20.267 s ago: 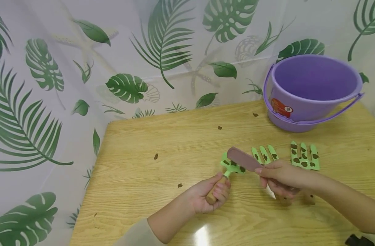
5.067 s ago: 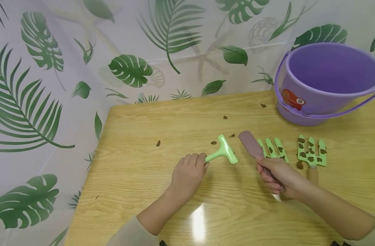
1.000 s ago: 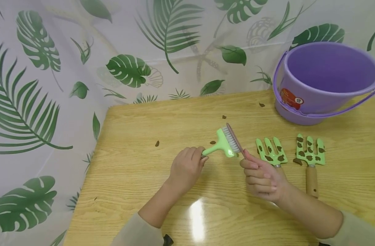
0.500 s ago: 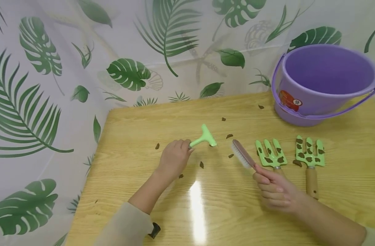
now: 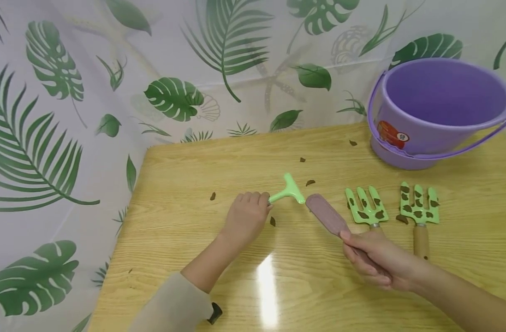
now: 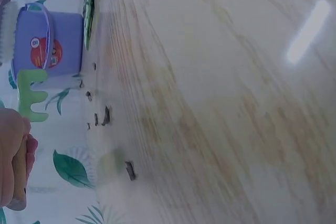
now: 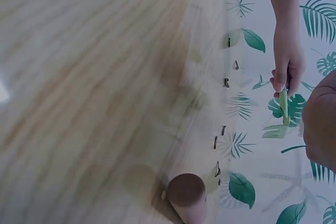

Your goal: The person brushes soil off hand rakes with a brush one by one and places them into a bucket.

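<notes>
My left hand [image 5: 247,219] grips the wooden handle [image 6: 20,177] of a small light-green hand rake [image 5: 291,189], held above the table. Its head has three short prongs in the left wrist view and shows no brown patches there. My right hand [image 5: 375,256] holds a pinkish-brown brush [image 5: 327,214] by its handle, back upward. White bristles [image 6: 7,32] show in the left wrist view. The brush tip is close to the rake head; whether they touch I cannot tell. Right of the brush lie two green hand forks [image 5: 366,207] with brown patches on their tines; my right hand partly covers the nearer one's handle.
A purple bucket [image 5: 402,110] with its handle down stands at the back right of the wooden table [image 5: 186,258]. Several brown flakes, one a flake [image 5: 272,222] near my left hand, lie scattered on the tabletop. A leaf-patterned curtain [image 5: 111,55] hangs behind.
Over twenty seconds the rake was turned over, and its brown patches no longer show. In the last half second the brush rolled back-upward, and the rake moved right towards it.
</notes>
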`<state>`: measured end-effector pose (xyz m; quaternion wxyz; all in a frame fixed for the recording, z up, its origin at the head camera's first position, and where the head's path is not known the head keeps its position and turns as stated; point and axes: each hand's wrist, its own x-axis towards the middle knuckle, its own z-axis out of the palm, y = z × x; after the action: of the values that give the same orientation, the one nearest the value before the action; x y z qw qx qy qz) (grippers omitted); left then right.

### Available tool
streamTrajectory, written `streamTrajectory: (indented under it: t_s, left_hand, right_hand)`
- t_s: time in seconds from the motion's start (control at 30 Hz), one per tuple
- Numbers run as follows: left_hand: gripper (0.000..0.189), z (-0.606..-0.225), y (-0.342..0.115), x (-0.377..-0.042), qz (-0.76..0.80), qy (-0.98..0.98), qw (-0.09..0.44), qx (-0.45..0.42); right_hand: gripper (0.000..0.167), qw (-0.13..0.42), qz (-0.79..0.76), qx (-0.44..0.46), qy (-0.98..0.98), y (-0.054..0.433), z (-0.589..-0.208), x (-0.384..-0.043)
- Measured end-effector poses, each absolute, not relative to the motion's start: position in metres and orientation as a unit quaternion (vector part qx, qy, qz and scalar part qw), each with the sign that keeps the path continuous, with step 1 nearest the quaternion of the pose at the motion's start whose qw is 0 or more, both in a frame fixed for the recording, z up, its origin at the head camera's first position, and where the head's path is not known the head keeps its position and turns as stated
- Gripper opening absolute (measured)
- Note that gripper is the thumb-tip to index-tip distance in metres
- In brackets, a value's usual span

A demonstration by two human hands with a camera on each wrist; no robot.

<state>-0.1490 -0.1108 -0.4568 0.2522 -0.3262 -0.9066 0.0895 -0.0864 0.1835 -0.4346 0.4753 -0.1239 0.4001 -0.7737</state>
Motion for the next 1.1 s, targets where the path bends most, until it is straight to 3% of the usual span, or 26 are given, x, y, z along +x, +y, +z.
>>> streamTrajectory:
  t_s: [0.33,1.1]
  left_hand:
    - [0.024,-0.449,-0.095,-0.137,0.087,-0.886,0.270,-0.367]
    - [0.027,-0.474,-0.085,-0.127,0.049,-0.862,0.304,-0.404]
  right_hand:
    - [0.045,0.457,-0.701,-0.077,0.541,0.172,-0.432,-0.104]
    - [0.045,0.431,-0.676,0.024,0.597,0.168,-0.434,-0.142]
